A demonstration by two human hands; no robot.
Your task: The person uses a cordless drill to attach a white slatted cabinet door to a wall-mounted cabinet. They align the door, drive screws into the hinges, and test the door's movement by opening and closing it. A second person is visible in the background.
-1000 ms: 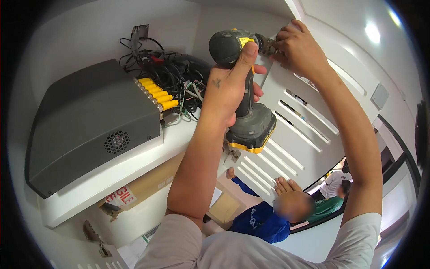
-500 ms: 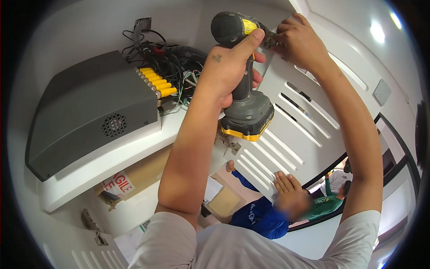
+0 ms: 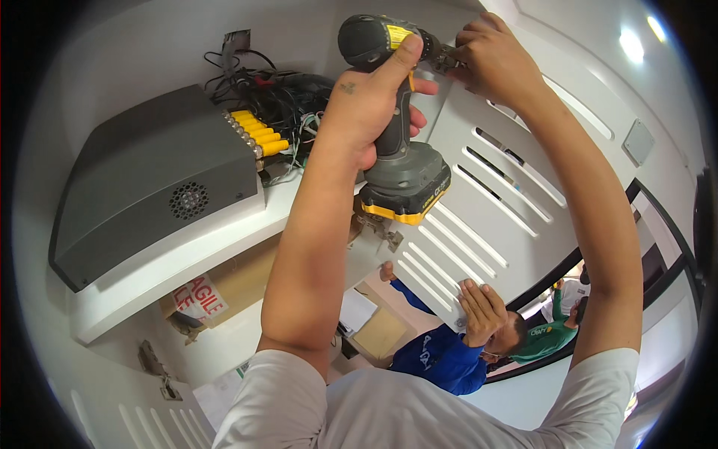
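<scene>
My left hand (image 3: pixel 368 99) is wrapped around the handle of a black and yellow cordless drill (image 3: pixel 406 176), with the thumb up along its body. The drill's nose points right, toward a metal hinge (image 3: pixel 446 60) at the upper edge of a slotted white door panel (image 3: pixel 456 123). There my right hand (image 3: pixel 499 60) is closed with its fingers on the hinge, just ahead of the chuck. Hand and chuck partly hide the hinge, and the bit's tip cannot be made out. A second hinge (image 3: pixel 378 227) shows below the drill.
At left, a dark grey box (image 3: pixel 149 168) with yellow connectors (image 3: pixel 258 133) sits on a white shelf (image 3: pixel 179 262). Tangled cables (image 3: pixel 292 101) lie behind it. A cardboard box (image 3: pixel 235 280) is underneath. A co-worker in blue (image 3: pixel 441 359) has a raised hand (image 3: pixel 482 308) at the panel's lower edge.
The drill and both my hands have shifted slightly left and up in the view. My grips look the same. The co-worker's head has turned or moved a little beside the raised hand.
</scene>
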